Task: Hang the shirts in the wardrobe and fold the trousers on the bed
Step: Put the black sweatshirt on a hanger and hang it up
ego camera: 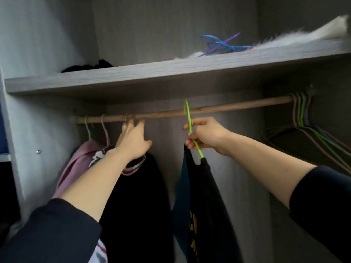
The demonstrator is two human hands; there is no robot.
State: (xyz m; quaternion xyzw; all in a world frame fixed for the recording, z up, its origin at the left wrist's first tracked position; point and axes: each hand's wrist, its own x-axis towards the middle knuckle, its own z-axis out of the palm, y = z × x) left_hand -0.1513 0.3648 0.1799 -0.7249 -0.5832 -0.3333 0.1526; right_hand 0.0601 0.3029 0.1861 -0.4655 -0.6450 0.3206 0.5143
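The right hand (206, 136) is gripping a green hanger (191, 130) by its neck, its hook sitting over the wooden rail (228, 107), a dark shirt (201, 205) hanging from it. To the left, the left hand (133, 141) is reaching open-fingered to the rail, above a black shirt (140, 202) hanging there beside a pink garment (76, 164).
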